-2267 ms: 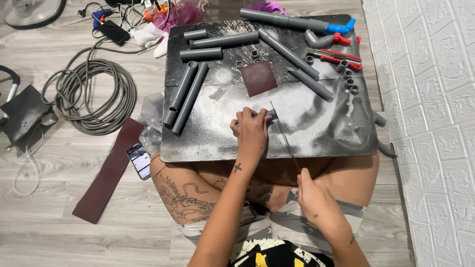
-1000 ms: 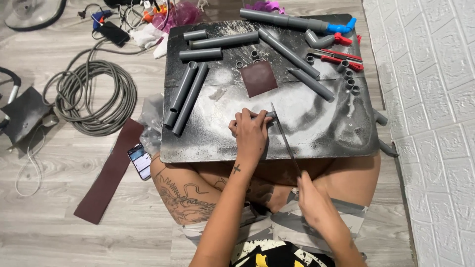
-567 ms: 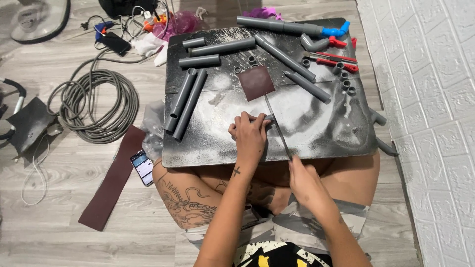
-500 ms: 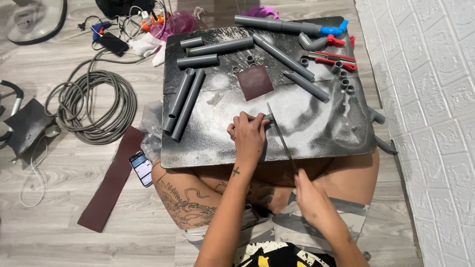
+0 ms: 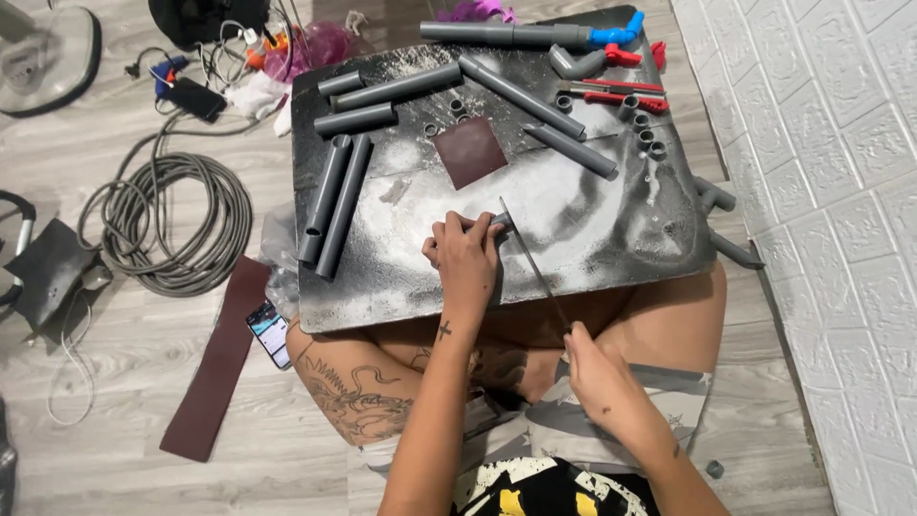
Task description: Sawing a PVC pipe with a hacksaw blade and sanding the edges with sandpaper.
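- Watching my right hand (image 5: 594,368), I see it has drawn back toward my lap compared with half a second ago, fingers still wrapped round the near end of the thin saw blade (image 5: 533,265).
- The blade now runs slanted from that hand up to the short grey pipe piece (image 5: 501,221), its far tip just past the piece.
- My left hand (image 5: 465,256) has not shifted: it stays curled over the pipe piece, pinning it to the dusty black board (image 5: 611,229) across my knees.
- I read this as the pull half of a sawing stroke; I cannot tell how deep the cut is.
- The long grey pipes (image 5: 336,201), the square of sandpaper (image 5: 469,151) and the small rings (image 5: 646,136) lie where they were.
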